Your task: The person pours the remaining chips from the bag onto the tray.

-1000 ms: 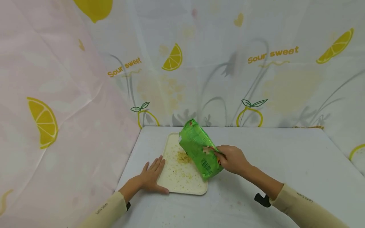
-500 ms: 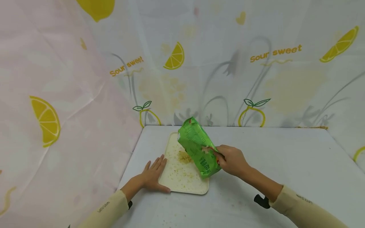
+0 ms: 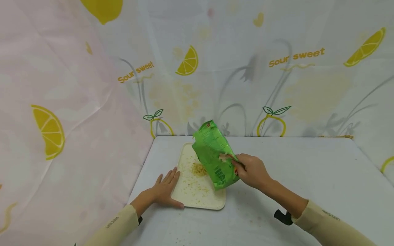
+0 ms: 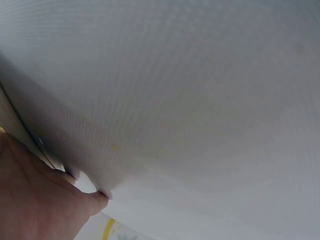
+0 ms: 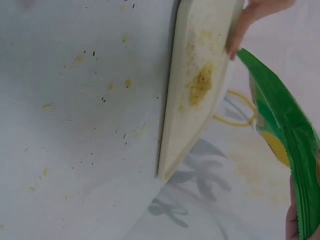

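My right hand (image 3: 250, 171) grips a green printed bag (image 3: 212, 155) by its side edge, tilted over a cream rectangular tray (image 3: 200, 203). A small heap of yellowish crumbs (image 3: 199, 169) lies mid-tray, with finer bits scattered around it. In the right wrist view the bag's sealed green edge (image 5: 280, 110) runs down to the fingers, and the crumb heap (image 5: 201, 85) shows on the tray. My left hand (image 3: 166, 189) lies at the tray's left side, fingers spread and straight, fingertips right at the rim. The left wrist view shows this hand (image 4: 45, 195) beside the tray edge.
White cloth covers the table (image 3: 292, 171). Yellow and dark specks (image 5: 127, 83) are strewn on it near the tray's right side and front. A lemon-printed curtain (image 3: 221, 68) hangs behind, and a pinkish one (image 3: 77, 130) closes the left.
The bag has risen slightly and its lower end has swung up and left, showing more of the tray's near right corner. The left hand and tray hold still.
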### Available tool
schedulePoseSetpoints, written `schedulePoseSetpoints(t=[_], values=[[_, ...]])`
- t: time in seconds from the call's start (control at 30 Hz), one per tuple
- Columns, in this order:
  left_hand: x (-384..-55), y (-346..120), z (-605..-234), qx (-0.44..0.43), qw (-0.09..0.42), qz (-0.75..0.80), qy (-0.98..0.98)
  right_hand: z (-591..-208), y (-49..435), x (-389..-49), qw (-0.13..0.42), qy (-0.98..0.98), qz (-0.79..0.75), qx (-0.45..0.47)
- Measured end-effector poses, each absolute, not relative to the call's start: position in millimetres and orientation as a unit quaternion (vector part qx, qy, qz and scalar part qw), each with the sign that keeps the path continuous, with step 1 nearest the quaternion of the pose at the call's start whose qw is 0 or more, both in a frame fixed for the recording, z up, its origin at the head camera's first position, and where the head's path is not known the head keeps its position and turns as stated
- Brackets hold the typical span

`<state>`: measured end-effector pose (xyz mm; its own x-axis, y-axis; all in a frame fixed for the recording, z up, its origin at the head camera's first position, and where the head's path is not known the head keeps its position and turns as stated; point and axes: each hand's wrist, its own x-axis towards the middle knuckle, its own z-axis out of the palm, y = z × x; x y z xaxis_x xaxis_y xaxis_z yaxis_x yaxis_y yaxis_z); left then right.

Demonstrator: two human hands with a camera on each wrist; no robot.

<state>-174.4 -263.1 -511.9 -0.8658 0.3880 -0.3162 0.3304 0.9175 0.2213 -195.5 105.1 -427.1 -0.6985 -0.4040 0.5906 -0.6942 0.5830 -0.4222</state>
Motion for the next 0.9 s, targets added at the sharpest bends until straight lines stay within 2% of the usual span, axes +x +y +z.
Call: schedulePoseSetpoints(t=[0.13,0.4,0.67,0.9], values=[[-176.3,-261.9,-511.7,0.185,0.181,0.078,0.963,-427.9,104.9,-197.2,0.227,-0.868,0.300,0.325],[-177.0,-261.0,-514.9,0.184,0.179,0.078,0.963,-433.2,110.0,-197.4,0.187,-0.880,0.296,0.321],[-178.2,-260.9,-519.5,0.191,0.176,0.082,0.962,-434.6,109.7,-197.4,0.251,-0.855,0.312,0.331],[-177.2,-263.4,-517.6,0.199,0.167,0.099,0.961,-437.9,106.2,-194.9,0.227,-0.865,0.286,0.345]])
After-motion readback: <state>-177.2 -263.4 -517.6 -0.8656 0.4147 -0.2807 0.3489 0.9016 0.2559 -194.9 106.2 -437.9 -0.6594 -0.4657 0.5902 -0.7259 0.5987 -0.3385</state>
